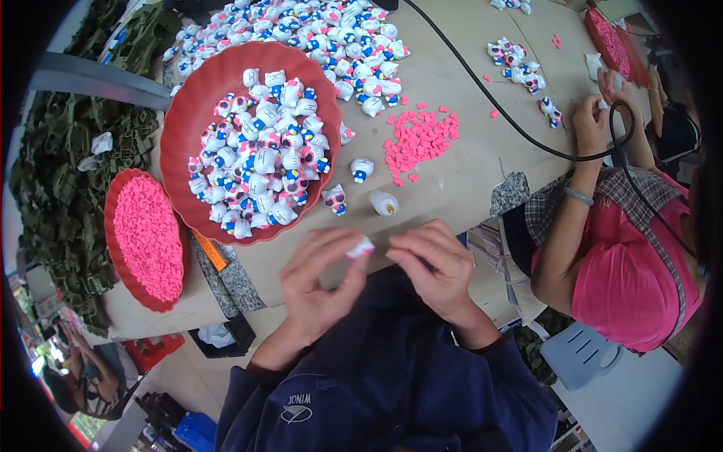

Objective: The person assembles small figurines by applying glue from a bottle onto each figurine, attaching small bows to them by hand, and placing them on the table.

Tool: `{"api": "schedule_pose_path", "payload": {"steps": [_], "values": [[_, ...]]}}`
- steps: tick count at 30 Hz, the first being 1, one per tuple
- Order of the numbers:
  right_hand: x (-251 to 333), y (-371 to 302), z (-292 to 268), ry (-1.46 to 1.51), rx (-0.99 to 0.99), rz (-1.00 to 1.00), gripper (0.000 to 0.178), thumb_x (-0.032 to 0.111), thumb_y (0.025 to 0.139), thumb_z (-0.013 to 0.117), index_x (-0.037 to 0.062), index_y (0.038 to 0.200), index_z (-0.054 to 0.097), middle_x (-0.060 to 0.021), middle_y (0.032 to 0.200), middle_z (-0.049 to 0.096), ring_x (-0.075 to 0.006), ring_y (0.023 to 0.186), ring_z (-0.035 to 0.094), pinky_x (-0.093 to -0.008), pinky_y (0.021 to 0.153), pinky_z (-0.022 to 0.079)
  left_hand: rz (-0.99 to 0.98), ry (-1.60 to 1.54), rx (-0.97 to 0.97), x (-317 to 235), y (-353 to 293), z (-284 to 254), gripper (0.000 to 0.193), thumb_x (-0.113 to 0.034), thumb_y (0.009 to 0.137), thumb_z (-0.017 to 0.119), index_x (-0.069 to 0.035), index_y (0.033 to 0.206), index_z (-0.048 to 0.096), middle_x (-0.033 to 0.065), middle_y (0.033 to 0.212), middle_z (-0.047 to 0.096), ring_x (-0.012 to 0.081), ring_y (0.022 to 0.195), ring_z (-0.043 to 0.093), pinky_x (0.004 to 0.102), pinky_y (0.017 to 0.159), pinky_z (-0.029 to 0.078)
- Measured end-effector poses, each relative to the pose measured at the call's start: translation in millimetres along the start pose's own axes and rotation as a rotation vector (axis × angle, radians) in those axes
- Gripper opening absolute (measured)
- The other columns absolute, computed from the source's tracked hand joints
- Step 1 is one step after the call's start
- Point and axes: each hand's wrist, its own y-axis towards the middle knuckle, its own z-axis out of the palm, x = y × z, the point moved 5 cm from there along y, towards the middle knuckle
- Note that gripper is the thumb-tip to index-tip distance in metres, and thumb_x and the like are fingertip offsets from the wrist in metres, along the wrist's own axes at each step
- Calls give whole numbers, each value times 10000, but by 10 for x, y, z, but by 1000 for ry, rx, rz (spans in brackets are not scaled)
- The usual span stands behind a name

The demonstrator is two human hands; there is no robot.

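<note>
Over the near table edge, my left hand (320,275) pinches a small white figurine (362,247) between thumb and fingers. Just to its right, my right hand (433,262) has its thumb and fingertips pressed together; whatever they hold is hidden or too small to make out. Beyond the hands lies a small white squeeze bottle (384,203) with a yellowish tip. Two figurines rest near it: one showing pink glasses (334,199), the other mostly white and blue (361,169). Farther off is a loose pile of small pink pieces (420,143).
A large red scalloped bowl (175,188) of figurines stands left, beside a smaller red dish (163,307) of pink pieces. More figurines (301,30) spread at the back. Dark green parts (60,188) heap far left. A black cable (482,83) crosses toward a co-worker (625,256) at right.
</note>
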Motion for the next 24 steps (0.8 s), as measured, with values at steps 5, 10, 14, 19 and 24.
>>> {"api": "schedule_pose_path", "payload": {"steps": [5,10,14,19,24], "values": [[-131,178,2,-133,-140,138,329,40,648,784,-10,940,642,-121,888,644,-268,796,590,-339,696,481,71,467,-374,-235,315,-391,349,39,696,727,-7,1034,653,117,906,654,246,902,618,326,777,484],[-184,211,160,-137,-72,16,330,18,667,749,-10,969,617,-136,953,633,-290,828,588,-353,725,479,-55,667,-22,-23,67,11,319,-120,796,702,-18,1086,618,108,764,635,239,597,607,325,522,485],[-175,80,59,-49,-98,42,335,-4,692,712,-15,1007,599,-144,969,631,-265,827,598,-336,732,485,-43,910,-100,161,136,154,334,-200,829,677,-32,1107,603,84,709,614,243,492,562,335,447,459],[-233,-39,-101,77,-69,83,417,24,714,714,-15,1099,558,-153,993,626,-219,745,599,-305,667,487,-65,790,-43,24,185,257,346,-210,812,697,-23,1081,584,133,865,611,249,731,615,312,572,506],[-74,-34,-314,74,-84,79,404,52,663,770,-17,1031,617,-124,879,647,-196,654,565,-287,601,459,-138,120,-60,203,3,229,310,-59,790,709,-9,1061,567,122,1023,606,183,850,616,284,712,514]]}}
